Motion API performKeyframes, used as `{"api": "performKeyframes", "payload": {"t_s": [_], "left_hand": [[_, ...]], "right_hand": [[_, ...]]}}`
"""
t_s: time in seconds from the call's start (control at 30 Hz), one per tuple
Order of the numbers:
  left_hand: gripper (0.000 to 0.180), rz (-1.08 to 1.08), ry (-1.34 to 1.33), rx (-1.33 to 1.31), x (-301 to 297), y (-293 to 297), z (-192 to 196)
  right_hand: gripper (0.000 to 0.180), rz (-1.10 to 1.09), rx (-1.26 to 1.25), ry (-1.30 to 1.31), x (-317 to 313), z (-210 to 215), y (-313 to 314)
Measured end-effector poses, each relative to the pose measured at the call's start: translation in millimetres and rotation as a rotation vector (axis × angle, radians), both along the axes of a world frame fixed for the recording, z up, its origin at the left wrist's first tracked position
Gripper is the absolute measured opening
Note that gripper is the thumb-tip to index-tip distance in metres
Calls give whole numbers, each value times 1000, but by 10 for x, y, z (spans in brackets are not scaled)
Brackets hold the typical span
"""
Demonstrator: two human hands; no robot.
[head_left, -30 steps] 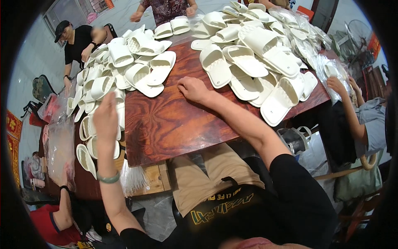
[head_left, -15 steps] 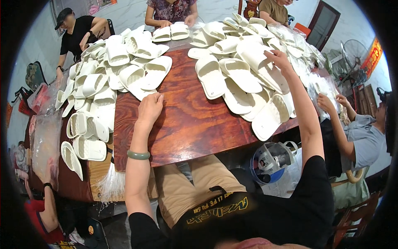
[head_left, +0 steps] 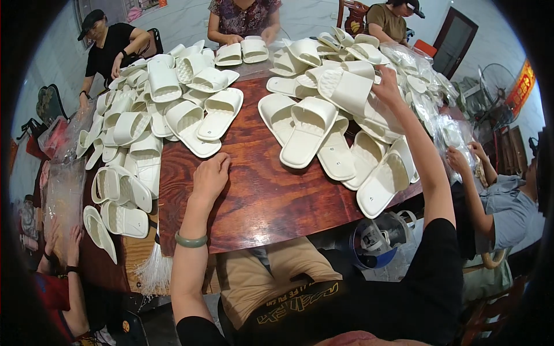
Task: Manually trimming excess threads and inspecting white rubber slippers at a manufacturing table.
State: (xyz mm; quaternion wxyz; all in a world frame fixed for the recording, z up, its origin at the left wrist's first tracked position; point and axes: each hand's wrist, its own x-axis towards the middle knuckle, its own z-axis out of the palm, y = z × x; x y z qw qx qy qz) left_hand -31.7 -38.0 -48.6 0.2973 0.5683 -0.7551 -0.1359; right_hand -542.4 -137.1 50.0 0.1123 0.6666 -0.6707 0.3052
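Observation:
My right hand (head_left: 388,86) reaches into the right-hand pile of cream slide slippers and grips a slipper (head_left: 347,91) at the end of its strap. That slipper lies crosswise over others, and my fingertips are partly hidden at its edge. Below it, several more slippers, among them one slipper (head_left: 310,130) with its strap facing away from me, overlap on the wooden table. My left hand (head_left: 209,177), below a green bangle (head_left: 191,240), rests on the table with fingers loosely curled and nothing visible in them. Just beyond it is the heel of another slipper (head_left: 196,130).
A second heap of slippers (head_left: 130,124) covers the left side. Across the reddish-brown table (head_left: 259,207), a person (head_left: 245,17) handles a pair. Other people sit around, with clear plastic bags (head_left: 63,190) at left and more at right. A blue bucket (head_left: 378,259) stands below the table edge.
My right hand has turned a slipper crosswise on the right pile, and slippers there have shifted. My left hand has drawn back slightly from the slipper's heel toward me.

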Motion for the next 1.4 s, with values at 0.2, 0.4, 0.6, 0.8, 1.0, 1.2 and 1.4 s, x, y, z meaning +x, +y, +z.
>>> {"api": "performKeyframes", "payload": {"t_s": [0.2, 0.4, 0.6, 0.8, 1.0, 1.2, 1.4], "left_hand": [[22, 25, -24, 11, 57, 16, 13], [22, 11, -29, 19, -1, -32, 11], [22, -21, 24, -20, 2, -32, -18], [24, 25, -11, -8, 77, 42, 4], [27, 85, 322, -99, 309, -7, 18], [32, 82, 999, -41, 569, 612, 469], [36, 214, 916, -18, 1002, 1015, 309]], "right_hand": [[37, 360, 172, -1013, 489, 13, -311], [27, 368, 116, -981, 51, -142, -622], [30, 404, -161, -1038, -141, 433, -228], [39, 516, 104, -1106, 772, 847, 1051], [30, 719, 497, -1375, 2377, 250, 2174], [21, 722, 727, -1609, 3352, -313, 2327], [46, 781, 579, -1268, 3791, -910, 1769]]}}
